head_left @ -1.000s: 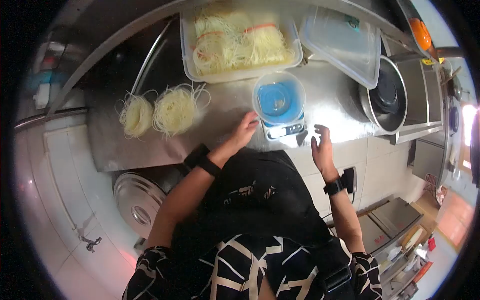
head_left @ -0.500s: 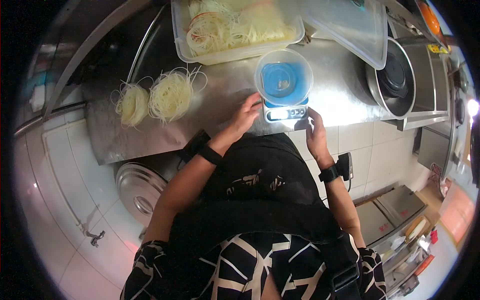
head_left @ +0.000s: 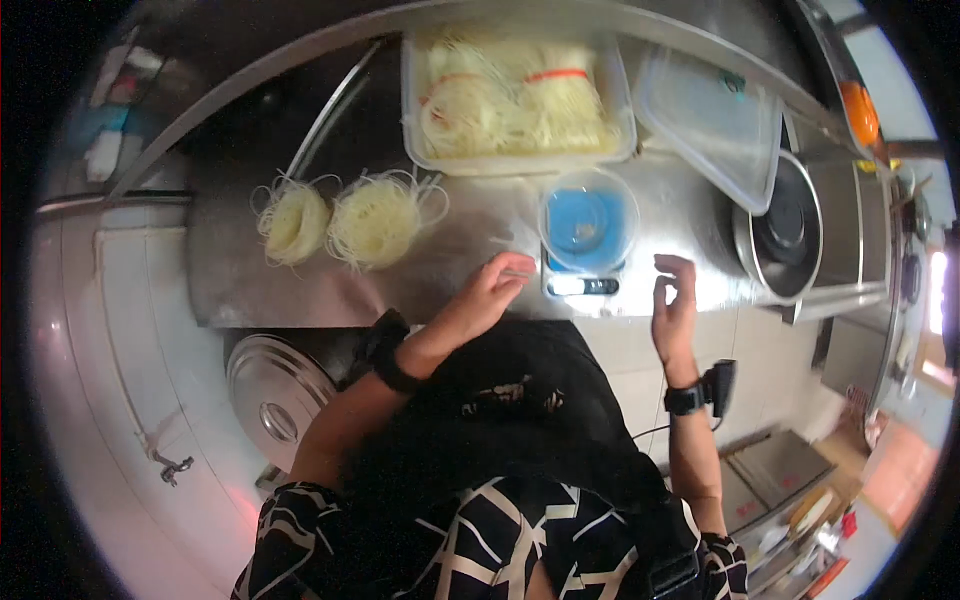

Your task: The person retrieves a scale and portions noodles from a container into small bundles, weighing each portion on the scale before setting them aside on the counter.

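Observation:
A small scale (head_left: 583, 287) with a blue top stands near the front edge of the steel counter (head_left: 480, 225). On it sits a clear round bowl (head_left: 588, 222). My left hand (head_left: 492, 290) is just left of the scale, fingers apart, holding nothing. To the right of the scale, my right hand (head_left: 675, 298) is raised with fingers loosely curved and apart, also empty. Two nests of pale noodles, one smaller (head_left: 296, 224) and one larger (head_left: 375, 222), lie on the counter's left part. A clear tub (head_left: 520, 160) behind the scale holds more noodle bundles, some with red bands.
A clear plastic lid (head_left: 712, 125) lies at the back right, beside a metal pan (head_left: 745, 245) with a dark round object in it. A metal rail crosses above the counter's back. Below the counter at left is a round metal lid (head_left: 275, 395).
Both hands have moved away from the scale's sides, the right one farther out. The camera view has shifted, so the counter and its items appear lower and more to the right.

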The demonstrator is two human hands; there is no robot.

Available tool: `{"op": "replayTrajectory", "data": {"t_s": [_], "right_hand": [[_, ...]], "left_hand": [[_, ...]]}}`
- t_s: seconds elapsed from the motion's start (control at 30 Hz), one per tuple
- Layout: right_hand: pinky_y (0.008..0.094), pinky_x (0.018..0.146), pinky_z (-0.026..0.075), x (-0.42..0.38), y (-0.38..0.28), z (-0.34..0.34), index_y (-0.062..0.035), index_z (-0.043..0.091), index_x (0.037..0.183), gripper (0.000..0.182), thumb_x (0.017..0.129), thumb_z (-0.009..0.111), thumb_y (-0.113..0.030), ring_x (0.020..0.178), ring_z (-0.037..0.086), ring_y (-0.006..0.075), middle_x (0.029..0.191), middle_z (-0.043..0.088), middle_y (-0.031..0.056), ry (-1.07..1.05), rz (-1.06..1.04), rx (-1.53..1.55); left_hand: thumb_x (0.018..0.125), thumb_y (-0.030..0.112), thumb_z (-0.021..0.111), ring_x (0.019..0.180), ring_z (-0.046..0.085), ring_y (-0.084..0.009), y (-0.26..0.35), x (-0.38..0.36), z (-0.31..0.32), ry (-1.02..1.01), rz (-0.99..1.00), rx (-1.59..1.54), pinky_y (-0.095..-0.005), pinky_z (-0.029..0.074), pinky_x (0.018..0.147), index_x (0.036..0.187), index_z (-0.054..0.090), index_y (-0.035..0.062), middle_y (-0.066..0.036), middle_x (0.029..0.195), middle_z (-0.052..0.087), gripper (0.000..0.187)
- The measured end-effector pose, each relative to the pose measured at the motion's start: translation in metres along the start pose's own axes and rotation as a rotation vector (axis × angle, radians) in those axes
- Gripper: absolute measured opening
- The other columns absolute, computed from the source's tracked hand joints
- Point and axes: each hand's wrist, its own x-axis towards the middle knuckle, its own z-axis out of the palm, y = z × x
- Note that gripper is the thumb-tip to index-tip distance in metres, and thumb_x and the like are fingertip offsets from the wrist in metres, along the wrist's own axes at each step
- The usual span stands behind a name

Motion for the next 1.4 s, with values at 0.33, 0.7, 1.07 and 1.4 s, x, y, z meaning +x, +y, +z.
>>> {"op": "replayTrajectory", "data": {"t_s": [0.33,0.7,1.07,1.4], "right_hand": [[0.0399,0.086,0.042,0.203,-0.083,0.194,0.002,0.047,0.117,0.053,0.08,0.055,-0.036,0.101,0.052,0.0373,0.112,0.05,0.0265,-0.391,-0.265,-0.535],[0.0311,0.075,0.046,0.261,-0.059,0.21,-0.0024,0.063,0.09,0.027,0.079,0.057,-0.026,0.087,0.058,0.0189,0.091,0.062,0.0124,-0.762,-0.439,-0.522],[0.0312,0.079,0.043,0.241,-0.058,0.187,0.0055,0.059,0.094,0.03,0.085,0.053,-0.023,0.091,0.054,0.0217,0.1,0.058,0.0167,-0.611,-0.005,0.092],[0.0409,0.076,0.044,0.199,-0.101,0.189,0.0016,0.047,0.109,0.041,0.076,0.055,-0.022,0.091,0.055,0.0374,0.095,0.055,0.027,-0.831,-0.059,-0.552]], "left_hand": [[0.088,0.007,0.043,0.099,0.054,-0.0159,0.121,-0.044,-0.067,0.205,0.037,-0.211,-0.0273,0.039,0.086,0.11,0.048,0.0019,-0.009,0.108,0.056,0.024],[0.088,0.009,0.042,0.098,0.054,-0.0144,0.098,-0.036,-0.166,0.385,0.168,-0.166,-0.0251,0.041,0.08,0.11,0.05,0.002,-0.009,0.108,0.057,0.025],[0.088,0.019,0.045,0.1,0.053,-0.0133,0.131,0.041,-0.192,0.31,0.257,0.012,-0.0269,0.039,0.085,0.112,0.051,0.0088,-0.004,0.109,0.058,0.027],[0.069,-0.004,0.056,0.105,0.045,-0.0329,0.079,0.074,-0.157,0.333,0.535,0.642,-0.038,0.036,0.092,0.099,0.049,0.0058,-0.012,0.11,0.051,0.033]]}}
